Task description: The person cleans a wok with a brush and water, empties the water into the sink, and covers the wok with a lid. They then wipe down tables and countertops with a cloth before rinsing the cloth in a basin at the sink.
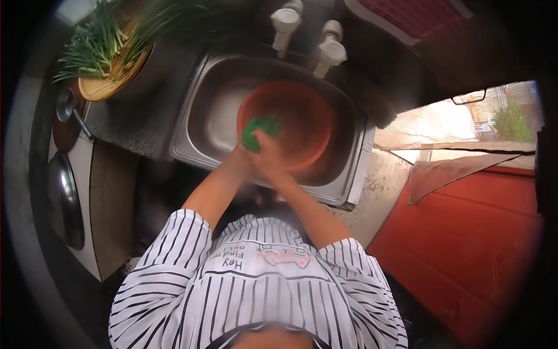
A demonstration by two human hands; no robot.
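Note:
A crumpled green cloth (259, 131) is bunched up over the left part of an orange plastic basin (317, 131). My right hand (268, 152) is closed on the cloth, its thumb side uppermost. Pressed close beside it, my left hand (247, 152) also grips the bundle, though its fingers are mostly hidden behind the cloth and the other hand. The basin sits inside a stainless steel sink (200, 107); motion blur makes its contents hard to tell.
Two white taps (286, 23) (331, 51) rise behind the sink. On the left counter, green onions (96, 43) lie on a woven tray (99, 87), near a metal ladle (67, 104) and a round lid (65, 200). A red cabinet (465, 232) stands at right.

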